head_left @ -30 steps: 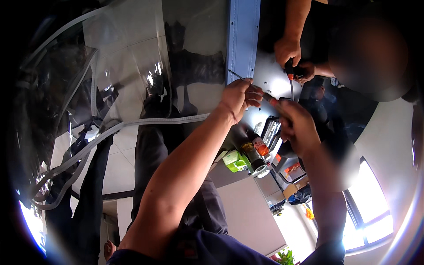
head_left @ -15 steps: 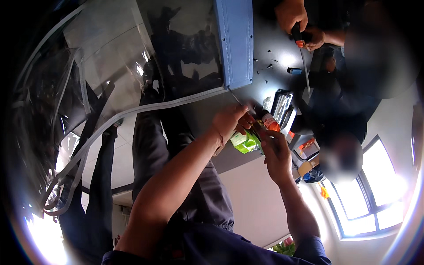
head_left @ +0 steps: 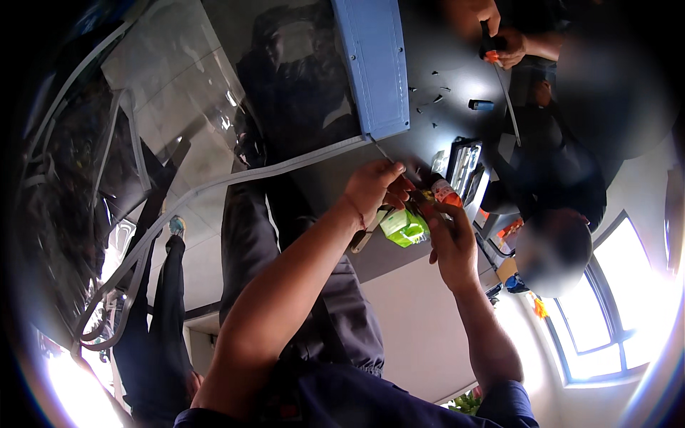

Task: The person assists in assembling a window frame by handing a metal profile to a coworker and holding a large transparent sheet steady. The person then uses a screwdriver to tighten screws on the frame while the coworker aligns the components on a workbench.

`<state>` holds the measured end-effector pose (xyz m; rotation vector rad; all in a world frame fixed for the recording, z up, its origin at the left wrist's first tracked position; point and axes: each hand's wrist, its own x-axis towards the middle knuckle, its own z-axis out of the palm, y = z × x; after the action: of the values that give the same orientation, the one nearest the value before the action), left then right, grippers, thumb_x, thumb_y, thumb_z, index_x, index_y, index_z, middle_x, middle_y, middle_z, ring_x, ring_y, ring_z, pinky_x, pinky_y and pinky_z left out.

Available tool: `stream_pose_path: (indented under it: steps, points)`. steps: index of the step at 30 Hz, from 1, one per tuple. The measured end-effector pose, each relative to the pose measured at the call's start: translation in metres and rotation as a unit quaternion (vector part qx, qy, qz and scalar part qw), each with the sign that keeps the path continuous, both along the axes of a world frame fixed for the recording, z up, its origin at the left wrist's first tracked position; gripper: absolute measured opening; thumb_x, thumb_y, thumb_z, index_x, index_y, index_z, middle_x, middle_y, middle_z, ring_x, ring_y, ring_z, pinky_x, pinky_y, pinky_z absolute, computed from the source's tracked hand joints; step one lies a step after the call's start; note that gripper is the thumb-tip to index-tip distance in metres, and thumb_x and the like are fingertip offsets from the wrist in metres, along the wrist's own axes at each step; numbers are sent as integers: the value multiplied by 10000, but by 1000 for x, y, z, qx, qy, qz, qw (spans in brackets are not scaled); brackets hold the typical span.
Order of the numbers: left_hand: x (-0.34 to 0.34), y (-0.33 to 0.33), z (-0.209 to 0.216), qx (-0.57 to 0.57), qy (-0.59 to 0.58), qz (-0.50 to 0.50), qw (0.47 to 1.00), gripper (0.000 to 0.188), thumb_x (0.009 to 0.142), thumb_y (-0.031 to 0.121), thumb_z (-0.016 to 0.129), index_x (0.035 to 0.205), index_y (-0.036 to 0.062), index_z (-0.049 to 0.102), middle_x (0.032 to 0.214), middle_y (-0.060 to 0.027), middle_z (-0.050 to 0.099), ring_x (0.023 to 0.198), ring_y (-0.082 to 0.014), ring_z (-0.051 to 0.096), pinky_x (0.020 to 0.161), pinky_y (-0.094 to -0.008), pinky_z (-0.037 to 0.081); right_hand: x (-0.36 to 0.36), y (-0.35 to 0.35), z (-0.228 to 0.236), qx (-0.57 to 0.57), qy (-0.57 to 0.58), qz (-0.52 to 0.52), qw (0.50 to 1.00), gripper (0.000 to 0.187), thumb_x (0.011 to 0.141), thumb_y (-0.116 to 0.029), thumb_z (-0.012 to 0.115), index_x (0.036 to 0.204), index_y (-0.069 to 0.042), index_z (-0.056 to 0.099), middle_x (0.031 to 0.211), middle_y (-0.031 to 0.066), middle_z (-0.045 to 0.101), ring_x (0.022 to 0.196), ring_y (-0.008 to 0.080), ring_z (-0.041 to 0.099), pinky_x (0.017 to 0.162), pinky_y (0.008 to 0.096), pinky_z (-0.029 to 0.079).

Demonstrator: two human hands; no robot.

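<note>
My left hand (head_left: 374,191) is closed, its fingers pinching near the end of a thin, rod-like piece (head_left: 381,148). That piece slants up to the lower corner of a blue strip (head_left: 378,78) edging a clear plastic sheet (head_left: 300,93). Just right of it, my right hand (head_left: 453,246) is closed with curled fingers near the left fingertips. Something dark and reddish shows between the two hands, too small and shadowed to name. A bottle with a red and white label (head_left: 444,190) lies beyond the right fingers. Under the hands sits a bright green and white packet (head_left: 405,228).
Grey edging (head_left: 285,164) runs from the sheet down to the left. On the dark table (head_left: 457,78) are small black scraps and a small blue cylinder (head_left: 481,105). Across it, another person's hands (head_left: 510,46) hold a long-bladed tool with a black and orange handle (head_left: 491,51).
The view has shifted slightly. My hands stay close together, the right fingers a little more curled. The other person's blade has swung a little to the right.
</note>
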<state>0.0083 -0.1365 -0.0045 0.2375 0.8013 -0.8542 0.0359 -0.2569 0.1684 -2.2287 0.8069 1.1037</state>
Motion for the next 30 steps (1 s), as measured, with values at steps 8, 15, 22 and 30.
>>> stream_pose_path:
  steps: [8,15,22,30]
  points:
    - [-3,9,-14,-122,0,148,981,208,994,213,570,1071,32,638,930,-132,696,760,-212,690,692,-357,590,32,27,-3,-35,-179,438,880,235,873,-149,650,1100,-89,637,828,82,626,662,238,636,590,356,511]
    - [1,-4,8,28,34,0,999,205,979,257,588,936,56,595,781,-77,635,631,-191,637,575,-356,565,18,1,6,185,140,-526,818,279,977,-306,524,1103,-68,598,634,-15,439,482,87,382,469,304,378]
    - [0,5,5,60,27,-15,998,258,973,290,601,952,33,590,756,-90,625,590,-194,625,545,-331,562,-33,9,-4,16,-98,-33,995,334,974,-331,576,1108,-26,554,643,49,518,512,138,533,509,323,470]
    - [-23,48,35,237,-114,-214,941,289,984,338,590,1054,57,586,778,-53,636,619,-152,627,543,-293,539,-92,-3,-10,218,-168,-539,796,337,1002,-337,532,1125,-25,557,733,25,538,580,108,494,552,265,450]
